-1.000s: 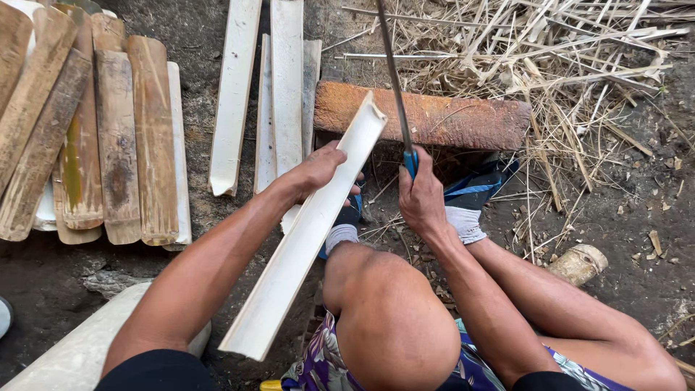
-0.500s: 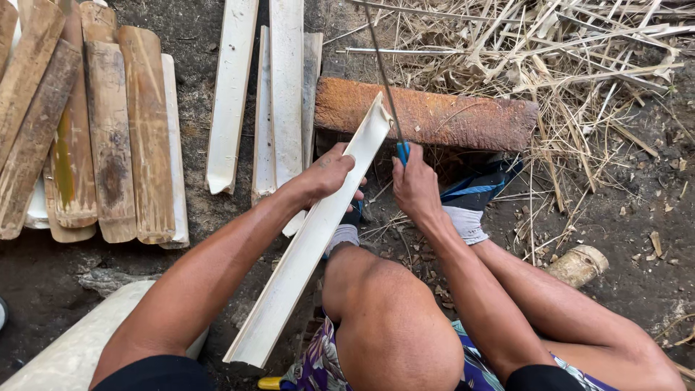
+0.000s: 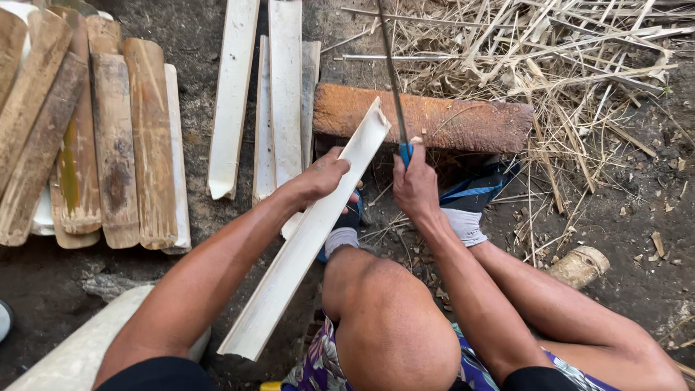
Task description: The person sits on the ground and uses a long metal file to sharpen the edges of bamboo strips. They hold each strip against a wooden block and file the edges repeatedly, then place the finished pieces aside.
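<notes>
A bare knee (image 3: 387, 326) fills the lower centre of the frame. Above it, the left hand (image 3: 326, 177) grips a pale bamboo slat (image 3: 304, 239) that slants from lower left up to an orange-brown log (image 3: 427, 116). Just right, the right hand (image 3: 414, 185) is closed around a blue-handled blade (image 3: 394, 80), raised beside the slat's top end. Split slats (image 3: 108, 137) lie at upper left, dry stalks (image 3: 565, 65) at upper right.
</notes>
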